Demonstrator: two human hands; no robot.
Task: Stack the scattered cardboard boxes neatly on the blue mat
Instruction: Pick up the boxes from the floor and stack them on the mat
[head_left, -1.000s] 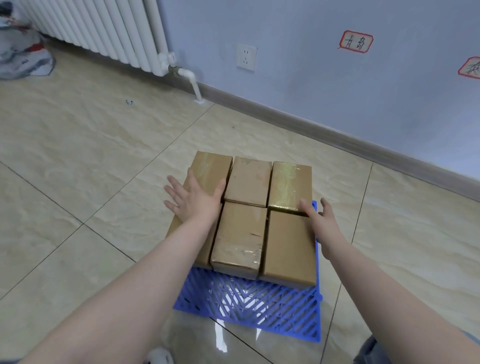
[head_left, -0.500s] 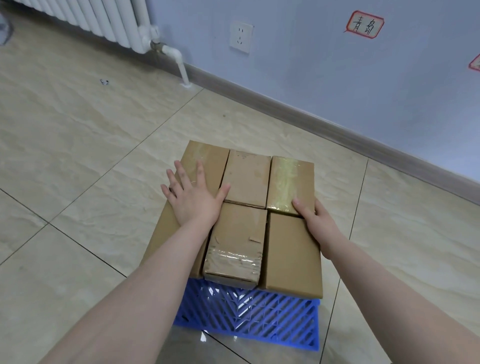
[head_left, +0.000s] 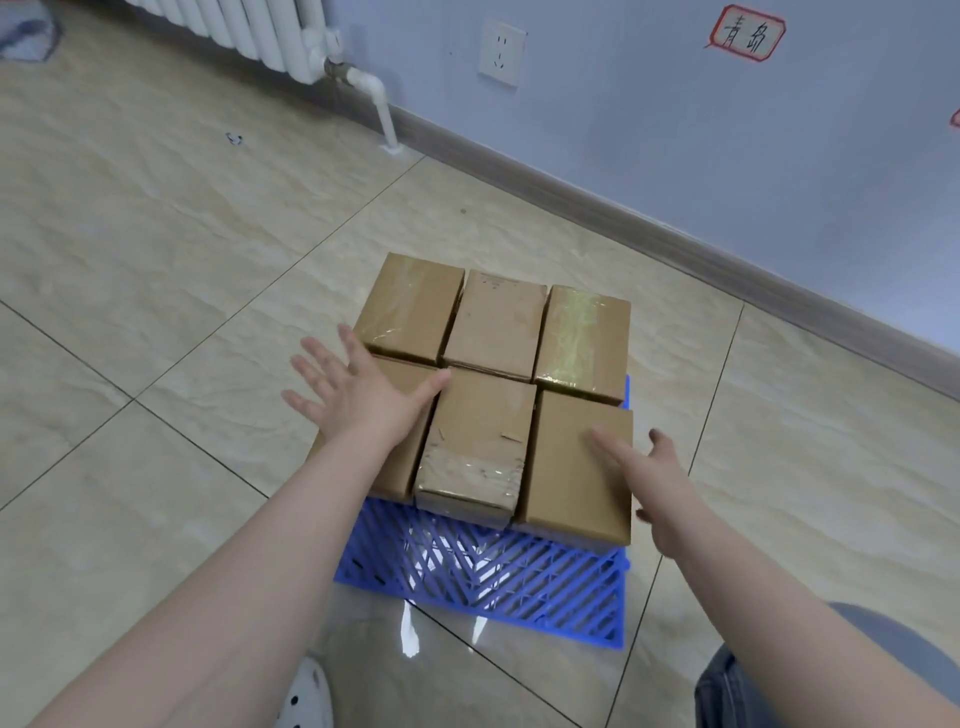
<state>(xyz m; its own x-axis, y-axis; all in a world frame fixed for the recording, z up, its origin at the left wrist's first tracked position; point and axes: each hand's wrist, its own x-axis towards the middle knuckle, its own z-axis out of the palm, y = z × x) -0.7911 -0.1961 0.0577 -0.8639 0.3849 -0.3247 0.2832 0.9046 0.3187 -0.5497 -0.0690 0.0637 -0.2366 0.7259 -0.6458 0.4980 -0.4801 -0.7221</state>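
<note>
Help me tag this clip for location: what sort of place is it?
Probably an ordinary indoor room, home or office: a white radiator and wall socket against a blue wall, and a tiled floor.

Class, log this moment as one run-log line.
boxes: six, two rows on blue mat | left hand: open, over near-left box | right hand: open, by near-right box

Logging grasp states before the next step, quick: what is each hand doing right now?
Left hand: open, fingers spread, over the near-left box.
Right hand: open, fingers straight at the near-right box, gripping nothing.
</note>
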